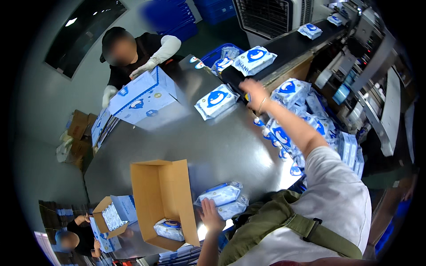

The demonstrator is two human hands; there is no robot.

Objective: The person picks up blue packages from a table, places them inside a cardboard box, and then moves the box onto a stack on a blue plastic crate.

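My left hand (211, 216) lies with its fingers apart against two white-and-blue packs of wipes (222, 195) at the table's near side. Just left of them stands an open brown carton (181, 186) with a pack of wipes (168, 229) at its bottom. My right arm reaches out to the conveyor's end, where my right hand (256, 94) is open, holding nothing I can see. One pack of wipes (217, 102) rests on the metal table (213, 150) to the left of that hand. Another pack (254, 60) sits on the conveyor belt (288, 48) beyond it.
Across the table a person in white sleeves handles a blue-and-white carton (146, 99). Right of my forearm is a heap of packs (306, 106). A blue crate (208, 56) stands by the belt's end. Another person works beside an open carton (104, 208) at lower left.
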